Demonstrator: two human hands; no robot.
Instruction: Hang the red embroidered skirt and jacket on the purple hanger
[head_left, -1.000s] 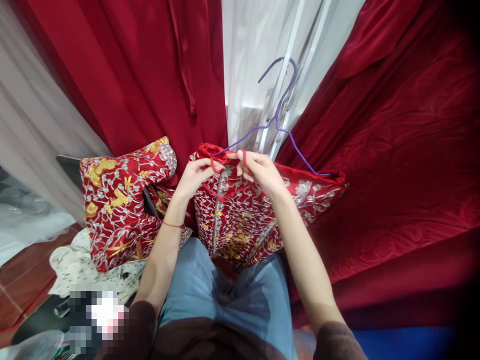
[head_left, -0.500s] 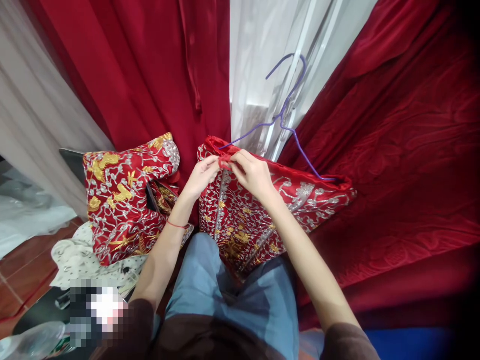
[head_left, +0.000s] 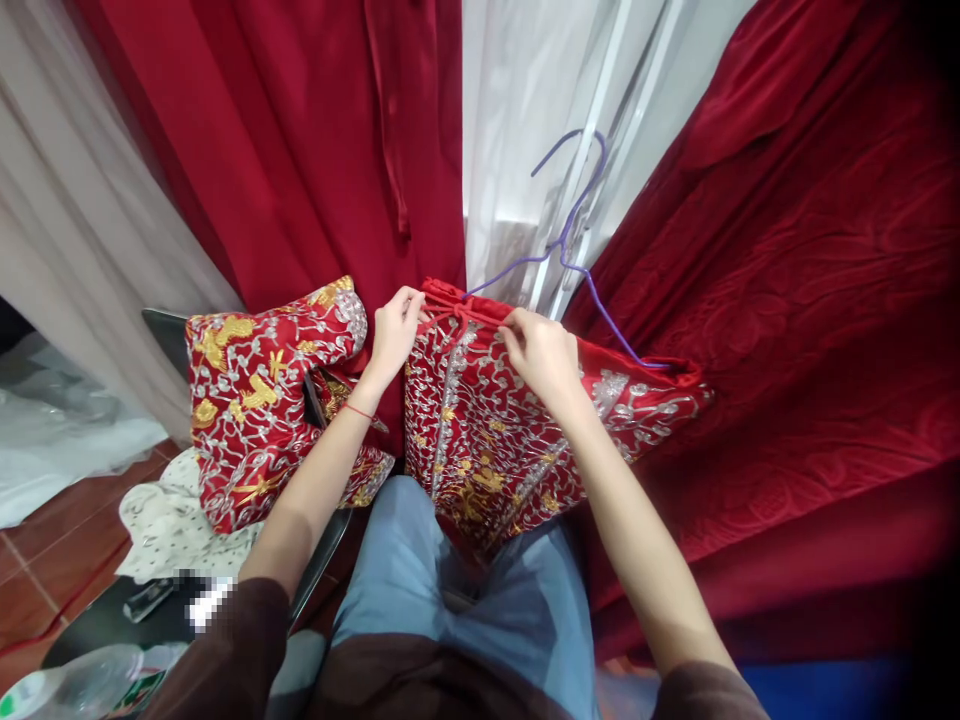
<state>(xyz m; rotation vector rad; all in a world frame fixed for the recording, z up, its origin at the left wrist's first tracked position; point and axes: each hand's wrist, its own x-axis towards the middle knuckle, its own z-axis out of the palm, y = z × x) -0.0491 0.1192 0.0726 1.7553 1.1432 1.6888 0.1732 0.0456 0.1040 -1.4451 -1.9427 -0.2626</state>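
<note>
While pinching a red cord (head_left: 487, 319) with both hands, knot (head_left: 460, 312) in between!
Held there between thumb and fingers, left hand (head_left: 397, 328) and right hand (head_left: 541, 360) alike, along the top edge of the embroidered skirt (head_left: 499, 440), with purple hanger (head_left: 562, 243) partly tucked inside and matching garment (head_left: 251, 400) to the left, over white dotted cloth (head_left: 169, 520).

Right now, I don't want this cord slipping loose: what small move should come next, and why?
Probably a gentle, even outward tug: the left hand and right hand appear to pinch the red cord on either side of what looks like a knot, at the top edge of the embroidered garment. Whether the knot is already tight, I cannot tell.
</note>
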